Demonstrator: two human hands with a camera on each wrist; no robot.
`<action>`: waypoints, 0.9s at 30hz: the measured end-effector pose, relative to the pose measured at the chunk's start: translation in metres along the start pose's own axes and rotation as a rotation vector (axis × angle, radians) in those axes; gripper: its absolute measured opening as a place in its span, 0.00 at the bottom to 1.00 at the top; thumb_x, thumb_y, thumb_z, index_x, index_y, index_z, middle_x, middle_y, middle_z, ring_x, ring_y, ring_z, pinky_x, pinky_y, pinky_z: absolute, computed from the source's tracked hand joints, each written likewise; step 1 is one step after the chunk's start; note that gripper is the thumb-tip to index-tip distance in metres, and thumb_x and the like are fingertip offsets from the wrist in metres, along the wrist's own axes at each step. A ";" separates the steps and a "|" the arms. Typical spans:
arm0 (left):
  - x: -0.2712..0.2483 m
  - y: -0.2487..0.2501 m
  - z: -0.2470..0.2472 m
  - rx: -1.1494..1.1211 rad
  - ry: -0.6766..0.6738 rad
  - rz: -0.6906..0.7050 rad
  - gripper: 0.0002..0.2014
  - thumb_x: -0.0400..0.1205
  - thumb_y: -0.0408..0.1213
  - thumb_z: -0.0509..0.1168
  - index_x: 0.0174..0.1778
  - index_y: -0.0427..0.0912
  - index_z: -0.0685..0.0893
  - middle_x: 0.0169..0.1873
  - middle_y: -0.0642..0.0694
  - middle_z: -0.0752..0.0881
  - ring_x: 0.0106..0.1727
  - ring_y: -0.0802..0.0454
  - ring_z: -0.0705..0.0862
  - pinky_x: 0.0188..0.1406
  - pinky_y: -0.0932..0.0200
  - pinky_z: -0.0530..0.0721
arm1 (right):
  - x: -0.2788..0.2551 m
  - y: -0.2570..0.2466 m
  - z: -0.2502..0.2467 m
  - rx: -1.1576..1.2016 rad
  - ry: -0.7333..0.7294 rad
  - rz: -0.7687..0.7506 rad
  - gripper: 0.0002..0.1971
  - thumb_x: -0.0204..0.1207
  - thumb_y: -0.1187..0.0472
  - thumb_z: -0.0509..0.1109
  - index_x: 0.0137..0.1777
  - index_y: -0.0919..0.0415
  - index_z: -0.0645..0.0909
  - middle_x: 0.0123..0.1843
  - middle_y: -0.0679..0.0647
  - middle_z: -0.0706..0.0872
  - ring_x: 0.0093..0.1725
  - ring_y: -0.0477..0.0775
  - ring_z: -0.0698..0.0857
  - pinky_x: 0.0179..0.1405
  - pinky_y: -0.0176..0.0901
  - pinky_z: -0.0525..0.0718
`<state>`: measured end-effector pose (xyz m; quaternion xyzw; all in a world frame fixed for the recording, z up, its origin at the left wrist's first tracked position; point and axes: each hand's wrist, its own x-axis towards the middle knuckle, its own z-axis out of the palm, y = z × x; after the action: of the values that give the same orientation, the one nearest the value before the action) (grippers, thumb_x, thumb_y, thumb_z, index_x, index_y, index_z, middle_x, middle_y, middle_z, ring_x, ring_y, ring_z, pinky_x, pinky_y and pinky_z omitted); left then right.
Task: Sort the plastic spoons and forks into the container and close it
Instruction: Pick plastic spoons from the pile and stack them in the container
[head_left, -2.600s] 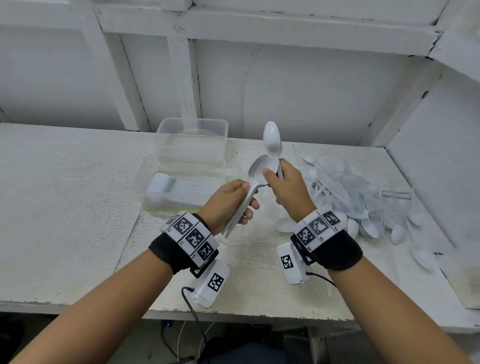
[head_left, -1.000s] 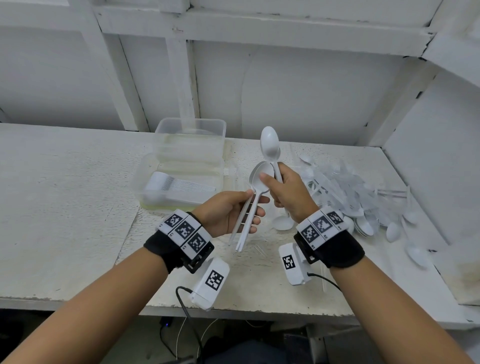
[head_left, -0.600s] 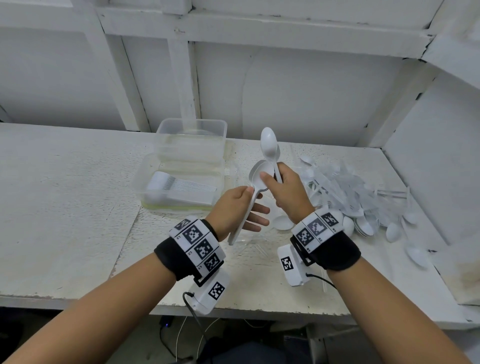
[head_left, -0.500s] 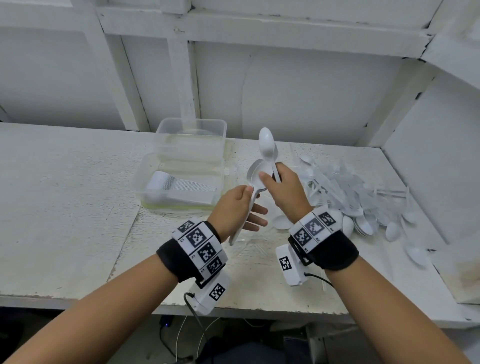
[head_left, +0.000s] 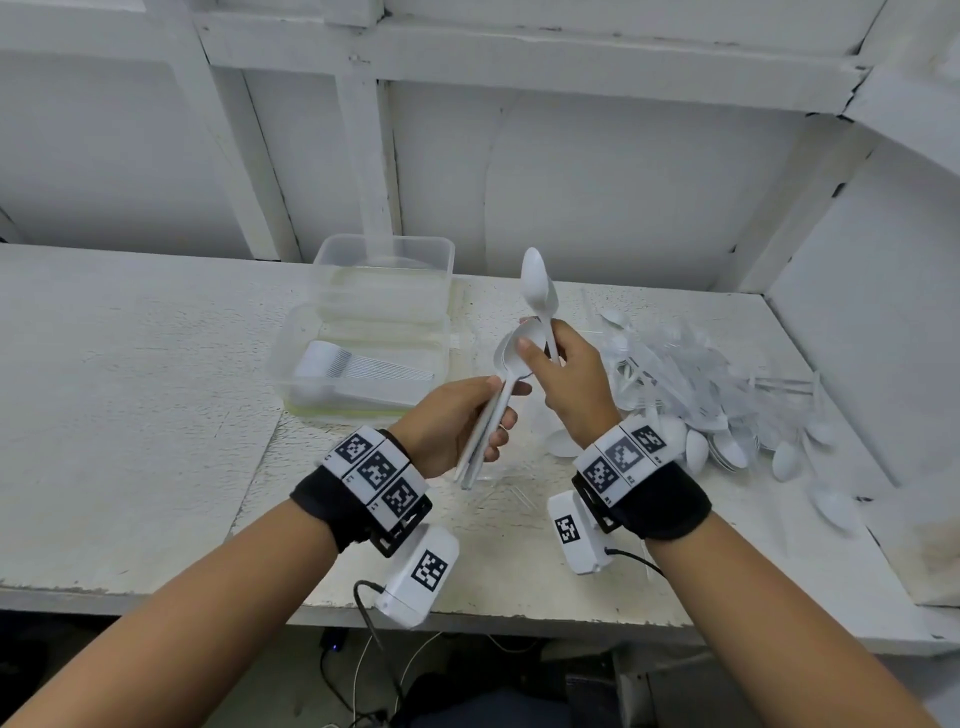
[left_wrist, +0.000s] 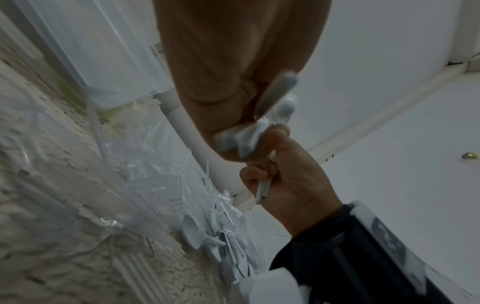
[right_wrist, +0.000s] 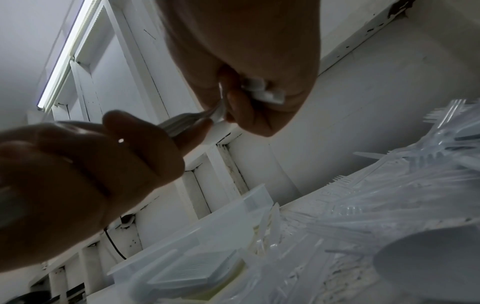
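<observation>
Spoons (head_left: 358, 366) lay stacked in the clear container (head_left: 301, 338) on the table (head_left: 130, 374), its lid off. The left hand (head_left: 457, 421) gripped a spoon bundle (head_left: 491, 415) by the handles. The right hand (head_left: 569, 379) pinched upright spoons (head_left: 537, 283), its thumb on the bundle's bowls. Compared with half a second before, both hands had hardly moved. Loose cutlery (head_left: 717, 405) lay piled to the right.

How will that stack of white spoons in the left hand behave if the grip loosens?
The nested spoons look thin, smooth and light, so they would likely slide apart and fan out. The left hand holds only the handles, while the right hand steadies the bowls, so the stack probably splays without that support.
</observation>
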<state>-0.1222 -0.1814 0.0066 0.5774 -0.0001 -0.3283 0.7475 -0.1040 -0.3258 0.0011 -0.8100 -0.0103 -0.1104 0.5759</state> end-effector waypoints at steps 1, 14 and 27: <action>0.000 0.000 0.000 -0.002 -0.011 -0.005 0.15 0.88 0.39 0.47 0.56 0.38 0.79 0.27 0.47 0.77 0.21 0.56 0.74 0.20 0.65 0.75 | 0.000 0.000 0.001 0.010 -0.003 0.007 0.10 0.80 0.59 0.65 0.60 0.55 0.80 0.43 0.48 0.83 0.42 0.44 0.79 0.44 0.36 0.77; 0.002 0.006 -0.006 -0.158 -0.163 -0.093 0.16 0.87 0.36 0.48 0.59 0.35 0.79 0.31 0.48 0.82 0.28 0.54 0.81 0.30 0.60 0.84 | 0.003 -0.006 -0.002 0.215 -0.163 0.123 0.10 0.80 0.62 0.66 0.55 0.46 0.80 0.35 0.44 0.79 0.29 0.48 0.76 0.18 0.36 0.66; 0.018 0.004 -0.007 -0.157 0.144 0.137 0.09 0.85 0.32 0.58 0.47 0.32 0.81 0.36 0.41 0.87 0.35 0.52 0.88 0.44 0.54 0.89 | -0.005 0.000 0.010 -0.010 0.016 0.069 0.05 0.85 0.58 0.54 0.58 0.52 0.67 0.34 0.47 0.73 0.31 0.42 0.73 0.32 0.34 0.72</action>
<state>-0.1038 -0.1840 0.0007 0.5379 0.0400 -0.2332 0.8091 -0.1073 -0.3163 -0.0028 -0.8119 0.0230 -0.0969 0.5752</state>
